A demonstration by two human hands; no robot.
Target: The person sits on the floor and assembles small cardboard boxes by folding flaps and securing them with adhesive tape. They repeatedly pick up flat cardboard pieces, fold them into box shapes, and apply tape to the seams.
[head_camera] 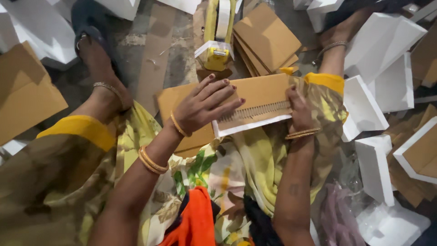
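From the head camera, looking straight down, the person sits on the floor with knees apart and a flat cardboard box lying across the lap, just in front of the patterned yellow-green cloth of the clothing. The left hand lies on top of the box with its fingers spread and stretched flat, pressing down on the brown face; the fingertips reach toward a white strip that runs along the near edge of the box, with a row of fine teeth or staples showing beside it. The right hand grips the right end of the box, fingers curled over the edge, so it pinches the cardboard and part of the strip; whether the thumb is underneath cannot be told. Both wrists carry gold bangles. Just beyond the box, on the floor, stands a yellow tape dispenser with a white roll, close to the far edge of the box but not touching it. To its right is a stack of flat cardboard sheets. White foam blocks lie scattered at the right side and at the top left, and another brown cardboard piece sits at the left. Both bare feet rest on the floor, each with an anklet.
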